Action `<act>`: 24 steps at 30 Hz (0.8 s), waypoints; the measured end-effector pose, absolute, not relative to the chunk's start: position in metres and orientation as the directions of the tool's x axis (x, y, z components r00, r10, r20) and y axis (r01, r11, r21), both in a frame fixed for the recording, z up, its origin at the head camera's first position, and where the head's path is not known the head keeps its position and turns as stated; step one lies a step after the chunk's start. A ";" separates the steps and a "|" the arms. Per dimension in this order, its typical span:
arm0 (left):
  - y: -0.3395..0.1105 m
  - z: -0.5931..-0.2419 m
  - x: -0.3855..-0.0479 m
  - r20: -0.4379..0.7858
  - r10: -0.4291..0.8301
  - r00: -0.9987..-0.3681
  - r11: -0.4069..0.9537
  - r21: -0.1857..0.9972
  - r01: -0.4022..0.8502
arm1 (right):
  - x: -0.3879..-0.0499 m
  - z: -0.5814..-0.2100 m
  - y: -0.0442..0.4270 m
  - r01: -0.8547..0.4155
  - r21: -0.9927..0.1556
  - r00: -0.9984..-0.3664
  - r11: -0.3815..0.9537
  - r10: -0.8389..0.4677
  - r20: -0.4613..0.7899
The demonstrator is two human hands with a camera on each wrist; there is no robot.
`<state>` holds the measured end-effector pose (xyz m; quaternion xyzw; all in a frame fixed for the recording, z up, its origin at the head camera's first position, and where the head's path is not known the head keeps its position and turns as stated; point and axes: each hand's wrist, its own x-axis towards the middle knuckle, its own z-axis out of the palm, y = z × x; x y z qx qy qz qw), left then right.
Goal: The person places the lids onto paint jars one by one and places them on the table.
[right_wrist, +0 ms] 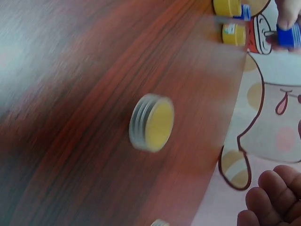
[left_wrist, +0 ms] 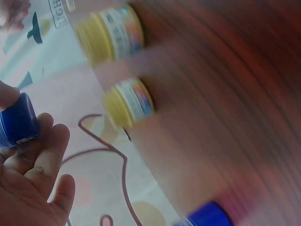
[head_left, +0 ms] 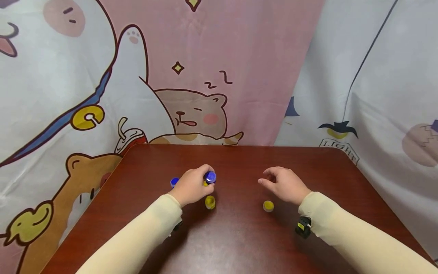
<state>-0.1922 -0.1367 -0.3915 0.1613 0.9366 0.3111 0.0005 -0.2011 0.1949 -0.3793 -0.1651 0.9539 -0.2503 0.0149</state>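
My left hand (head_left: pixel 193 185) pinches a small blue jar (head_left: pixel 210 177) between thumb and fingers, above the table; its label edge shows in the left wrist view. Below that hand stand two small yellow jars, the nearer yellow jar (head_left: pixel 210 203) in full sight and the farther yellow jar (left_wrist: pixel 129 103) mostly hidden in the head view. A second blue jar (head_left: pixel 174 182) stands left of the hand. My right hand (head_left: pixel 286 185) hovers with loosely bent fingers, holding nothing. Nearest to it lies a yellow lid (head_left: pixel 268 206) with a pale ridged rim (right_wrist: pixel 140 121).
Everything stands on a reddish-brown table (head_left: pixel 236 243). A cartoon-printed curtain (head_left: pixel 260 76) hangs right behind its far edge. In the right wrist view, another small pale round object (right_wrist: pixel 160 222) is cut off at the bottom edge.
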 end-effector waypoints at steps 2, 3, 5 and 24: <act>-0.145 -0.392 -0.193 0.104 0.280 -0.954 0.762 0.580 0.287 | -0.203 -0.380 0.202 -0.287 -0.479 -0.952 0.829 -0.303 0.047; -0.149 -0.393 -0.193 0.108 0.270 -0.957 0.767 0.577 0.282 | -0.204 -0.380 0.205 -0.281 -0.475 -0.954 0.834 -0.295 0.046; -0.158 -0.394 -0.192 0.104 0.247 -0.963 0.775 0.575 0.261 | -0.205 -0.381 0.212 -0.273 -0.466 -0.958 0.842 -0.284 0.048; -0.239 -0.401 -0.176 0.077 0.150 -0.986 0.866 0.471 0.168 | -0.212 -0.390 0.258 -0.245 -0.418 -0.970 0.875 -0.224 0.098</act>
